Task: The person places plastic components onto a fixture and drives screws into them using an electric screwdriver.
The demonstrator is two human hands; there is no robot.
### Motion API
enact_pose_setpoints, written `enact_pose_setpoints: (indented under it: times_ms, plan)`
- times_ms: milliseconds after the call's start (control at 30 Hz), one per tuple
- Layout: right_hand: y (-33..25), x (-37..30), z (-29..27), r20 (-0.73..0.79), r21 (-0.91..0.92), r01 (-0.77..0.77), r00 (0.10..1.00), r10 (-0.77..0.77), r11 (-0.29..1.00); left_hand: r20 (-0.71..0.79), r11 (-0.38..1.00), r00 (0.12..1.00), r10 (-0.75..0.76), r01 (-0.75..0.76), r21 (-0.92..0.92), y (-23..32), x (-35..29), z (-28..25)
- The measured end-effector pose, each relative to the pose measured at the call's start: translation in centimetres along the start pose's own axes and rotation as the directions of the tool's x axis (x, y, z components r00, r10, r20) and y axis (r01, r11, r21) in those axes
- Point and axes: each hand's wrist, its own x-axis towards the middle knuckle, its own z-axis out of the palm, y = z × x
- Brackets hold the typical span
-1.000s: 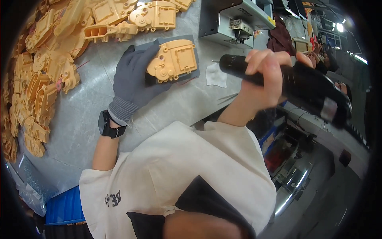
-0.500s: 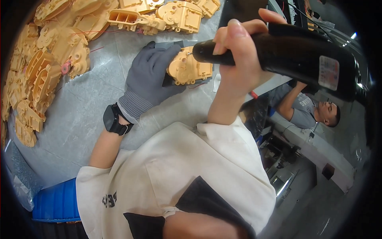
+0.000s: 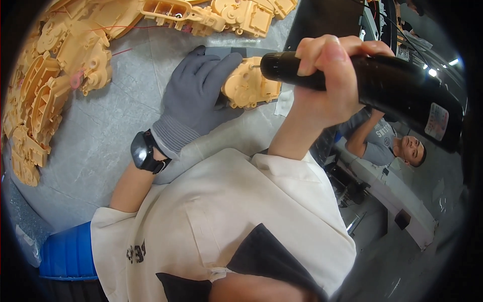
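Now the right hand (image 3: 329,83), bare and wrapped tight around the black electric screwdriver (image 3: 372,85), has brought its bit tip down against the tan plastic housing (image 3: 249,88), nearer than half a second before. The gloved left hand (image 3: 198,95) presses that housing onto the grey bench (image 3: 100,146), fingers closed over its near edge. Behind the right-hand grip, a pale rectangular label (image 3: 436,121) sits on the tool's rear.

Head view — steeply down, close.
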Motion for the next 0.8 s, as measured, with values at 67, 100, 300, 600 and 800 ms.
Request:
enact_pose_setpoints:
  times_ms: [67, 100, 300, 600, 800]
  plan:
    - [0.4, 0.0, -0.6, -0.047, 0.23, 0.038, 0.999, -0.028, 0.972, -0.02, 0.999, 1.0, 0.011, -0.01, 0.049, 0.7, 0.0, 0.5]
    - [0.5, -0.2, -0.7, -0.06, 0.248, 0.054, 0.997, -0.041, 0.967, -0.076, 1.0, 0.997, 0.006, -0.004, 0.031, 1.0, -0.2, 1.0]
    - [0.5, -0.4, -2.9, -0.039, 0.025, -0.01, 0.999, 0.011, 1.0, -0.102, 0.995, 0.99, -0.098, 0.098, -0.01, 2.3, -0.2, 3.1]
    - [-6.4, -6.8, -13.7, -0.672, 0.296, 0.375, 0.736, -0.087, 0.878, 0.034, 0.704, 0.917, -0.397, 0.328, -0.63, 7.9, 3.9, -3.7]
    - [-5.9, -7.8, -14.7, -0.645, 0.384, 0.318, 0.764, 0.005, 0.867, -0.345, 0.896, 0.845, 0.409, -0.3, 0.327, 10.6, 3.6, -13.9]
